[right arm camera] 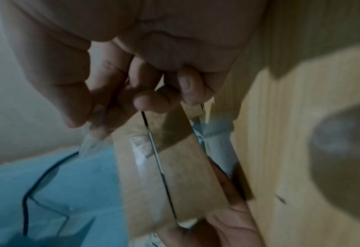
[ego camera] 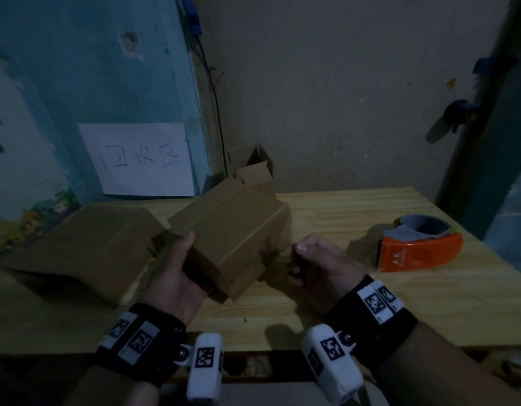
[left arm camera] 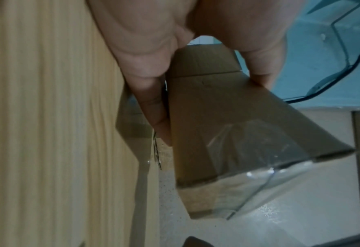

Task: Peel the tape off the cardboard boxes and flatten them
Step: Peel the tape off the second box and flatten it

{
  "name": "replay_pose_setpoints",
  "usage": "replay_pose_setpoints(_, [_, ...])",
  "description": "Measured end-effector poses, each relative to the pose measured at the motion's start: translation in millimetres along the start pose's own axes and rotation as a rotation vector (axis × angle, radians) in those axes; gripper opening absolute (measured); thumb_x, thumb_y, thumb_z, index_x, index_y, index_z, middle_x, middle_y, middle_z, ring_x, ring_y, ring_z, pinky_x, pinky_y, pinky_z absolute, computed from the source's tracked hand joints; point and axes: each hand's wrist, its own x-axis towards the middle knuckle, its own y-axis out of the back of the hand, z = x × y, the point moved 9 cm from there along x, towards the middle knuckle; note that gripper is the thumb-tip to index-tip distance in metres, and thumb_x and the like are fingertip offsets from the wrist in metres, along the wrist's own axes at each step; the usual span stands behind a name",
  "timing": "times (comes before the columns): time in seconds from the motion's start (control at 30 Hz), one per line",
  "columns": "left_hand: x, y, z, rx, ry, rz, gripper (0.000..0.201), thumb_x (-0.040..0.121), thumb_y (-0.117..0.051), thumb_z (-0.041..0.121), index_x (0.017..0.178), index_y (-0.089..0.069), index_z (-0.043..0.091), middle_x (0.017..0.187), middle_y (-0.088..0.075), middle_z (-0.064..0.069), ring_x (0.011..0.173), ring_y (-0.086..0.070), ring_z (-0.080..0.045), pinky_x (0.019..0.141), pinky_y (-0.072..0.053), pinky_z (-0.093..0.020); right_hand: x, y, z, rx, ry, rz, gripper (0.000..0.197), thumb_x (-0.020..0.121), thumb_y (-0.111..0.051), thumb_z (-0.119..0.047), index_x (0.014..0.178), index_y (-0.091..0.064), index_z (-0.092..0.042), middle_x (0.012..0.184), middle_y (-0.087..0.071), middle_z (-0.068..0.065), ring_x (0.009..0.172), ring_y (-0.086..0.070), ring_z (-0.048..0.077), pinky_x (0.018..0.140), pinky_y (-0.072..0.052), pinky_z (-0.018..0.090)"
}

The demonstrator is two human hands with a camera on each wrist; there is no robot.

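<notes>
My left hand (ego camera: pixel 181 266) grips a small brown cardboard box (ego camera: pixel 232 238) from below and holds it tilted above the wooden table (ego camera: pixel 356 288), thumb on its top. In the left wrist view the fingers (left arm camera: pixel 153 107) and thumb clamp the box (left arm camera: pixel 212 108); clear tape (left arm camera: pixel 250 150) wraps its far end. My right hand (ego camera: pixel 297 256) sits at the box's right end, thumb and curled fingers pinching there. The right wrist view shows those fingers (right arm camera: pixel 151 102) at the box's (right arm camera: pixel 187 175) taped seam, with shiny clear tape (right arm camera: pixel 139 160) beside it.
A larger cardboard box (ego camera: pixel 86 253) lies on the table to the left. More opened boxes (ego camera: pixel 250 168) stand at the back by the wall. An orange tape dispenser (ego camera: pixel 420 247) sits at the right. A white paper sign (ego camera: pixel 139 159) hangs on the blue wall.
</notes>
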Motion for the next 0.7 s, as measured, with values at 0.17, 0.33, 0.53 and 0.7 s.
replay_pose_setpoints(0.17, [-1.1,-4.0,1.1,0.001,-0.008,0.001,0.055,0.077,-0.069,0.041,0.125,-0.066,0.014,0.121,-0.077,-0.013,0.114,-0.069,-0.031,0.094,-0.054,-0.047,4.7,8.8,7.1,-0.087,-0.025,0.081,0.037,0.049,-0.096,-0.021,0.066,-0.066,-0.006,0.059,-0.051,0.012,0.049,-0.045,0.019,0.043,-0.036,0.023])
replay_pose_setpoints(0.33, [-1.5,-2.8,1.2,0.010,-0.019,0.018,0.057,0.079,-0.070,0.037,0.130,-0.065,0.010,0.118,-0.078,-0.013,0.112,-0.071,-0.030,0.095,-0.054,-0.048,3.7,27.1,0.3,-0.191,0.046,0.294,0.021,0.060,-0.081,-0.009,0.069,-0.062,-0.011,0.057,-0.055,0.011,0.047,-0.046,0.019,0.046,-0.048,0.027])
replay_pose_setpoints(0.53, [-0.6,-1.8,1.5,0.024,-0.037,-0.007,0.062,0.082,-0.069,0.037,0.138,-0.060,0.012,0.129,-0.073,-0.014,0.122,-0.067,-0.035,0.104,-0.051,-0.056,7.0,36.9,0.7,-0.297,0.021,0.291,0.057,0.056,-0.085,-0.002,0.107,-0.062,-0.014,0.089,-0.073,0.016,0.067,-0.067,0.027,0.069,-0.058,0.046])
replay_pose_setpoints(0.7, [4.6,1.1,2.0,0.022,-0.063,0.016,0.066,0.079,-0.072,0.030,0.140,-0.058,0.011,0.125,-0.075,-0.012,0.108,-0.075,-0.027,0.074,-0.065,-0.046,10.2,33.5,2.7,-0.412,0.048,0.288,0.017,0.061,-0.083,-0.009,0.075,-0.074,-0.012,0.085,-0.072,0.017,0.088,-0.068,0.037,0.084,-0.057,0.060])
